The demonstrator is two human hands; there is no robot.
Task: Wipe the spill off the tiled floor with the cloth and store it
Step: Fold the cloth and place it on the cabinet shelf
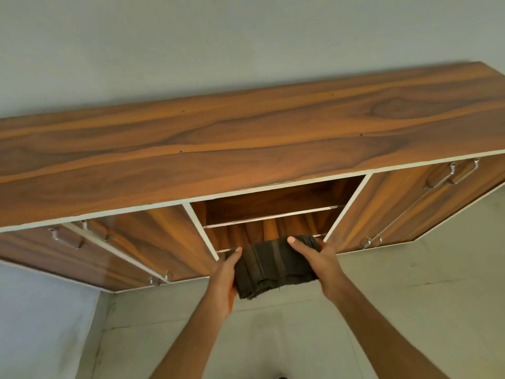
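Observation:
A folded dark brown cloth [273,265] with faint stripes is held between both hands at the mouth of the lower open shelf [259,231] of a wooden cabinet [218,149]. My left hand [225,283] grips its left edge, thumb on top. On the cloth's right edge my right hand [319,266] grips with the thumb over the top. The cloth's far end reaches into the shelf opening. No spill shows on the tiled floor [410,296].
The cabinet has an upper open shelf [273,201] above the lower one, closed doors with metal handles at the left [67,239] and right [451,173], and a bare wooden top. A pale wall stands behind. A light blue surface [41,324] lies at lower left.

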